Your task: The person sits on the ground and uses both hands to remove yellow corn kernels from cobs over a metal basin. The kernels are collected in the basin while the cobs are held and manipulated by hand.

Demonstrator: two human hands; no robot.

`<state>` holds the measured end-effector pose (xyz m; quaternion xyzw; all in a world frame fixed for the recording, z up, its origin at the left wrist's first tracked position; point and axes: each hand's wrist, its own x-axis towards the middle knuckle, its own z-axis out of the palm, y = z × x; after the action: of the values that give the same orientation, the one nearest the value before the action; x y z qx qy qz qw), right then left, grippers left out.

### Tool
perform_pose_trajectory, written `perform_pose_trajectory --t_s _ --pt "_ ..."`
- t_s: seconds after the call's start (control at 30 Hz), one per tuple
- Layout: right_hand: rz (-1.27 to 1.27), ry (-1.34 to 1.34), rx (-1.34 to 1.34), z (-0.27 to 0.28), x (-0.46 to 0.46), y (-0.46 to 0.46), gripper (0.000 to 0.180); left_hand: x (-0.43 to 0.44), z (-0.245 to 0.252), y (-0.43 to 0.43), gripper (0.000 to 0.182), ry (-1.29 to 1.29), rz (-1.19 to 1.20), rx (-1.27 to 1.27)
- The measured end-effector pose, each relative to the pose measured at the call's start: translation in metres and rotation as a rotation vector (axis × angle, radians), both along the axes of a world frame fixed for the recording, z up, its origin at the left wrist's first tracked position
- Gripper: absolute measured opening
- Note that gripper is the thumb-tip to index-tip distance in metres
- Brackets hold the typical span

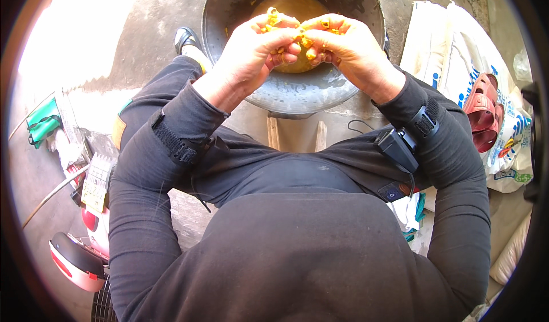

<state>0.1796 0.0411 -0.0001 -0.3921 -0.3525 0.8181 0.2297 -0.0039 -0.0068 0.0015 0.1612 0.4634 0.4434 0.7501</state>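
A wide dark basin [300, 92] stands before me between my knees, with a pool of yellow-brown liquid [296, 2] in its bottom. Over it, my left hand [253, 51] pinches soft, wet yellow lumps [272, 18]; bits cling to its fingers. Thumb and forefinger meet those of my right hand [354, 51], which grips more yellow pieces [306, 42] of the same crumbly stuff. What exactly the lumps are, I cannot tell. Small yellow scraps stick to the basin's inner wall. Both hands are above the liquid, not in it.
Pale wooden bars [273, 133] show below the basin's near rim. On the right lie white printed sacks [429, 43] with reddish clogs [484, 107] on them. A black device [396, 150] hangs by my right forearm. At left are a green cloth item [45, 122] and a scooter's top box [77, 262].
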Motion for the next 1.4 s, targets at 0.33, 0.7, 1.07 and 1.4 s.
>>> perform_pose_trajectory --t_s 0.33,0.7,1.07,1.4 --pt "0.123 -0.135 0.183 0.003 0.0 -0.001 0.018 -0.001 0.001 -0.002 0.014 0.103 -0.091 0.047" --pt "0.221 -0.052 0.05 -0.002 0.0 -0.001 0.027 0.003 -0.005 0.001 0.017 0.333 -0.179 0.232" --pt "0.252 -0.314 0.459 -0.005 0.001 -0.001 0.019 0.001 -0.004 0.001 0.015 0.324 -0.191 0.144" --pt "0.214 -0.22 0.343 -0.006 0.003 0.003 0.021 0.0 -0.004 -0.001 0.022 0.304 -0.152 0.194"
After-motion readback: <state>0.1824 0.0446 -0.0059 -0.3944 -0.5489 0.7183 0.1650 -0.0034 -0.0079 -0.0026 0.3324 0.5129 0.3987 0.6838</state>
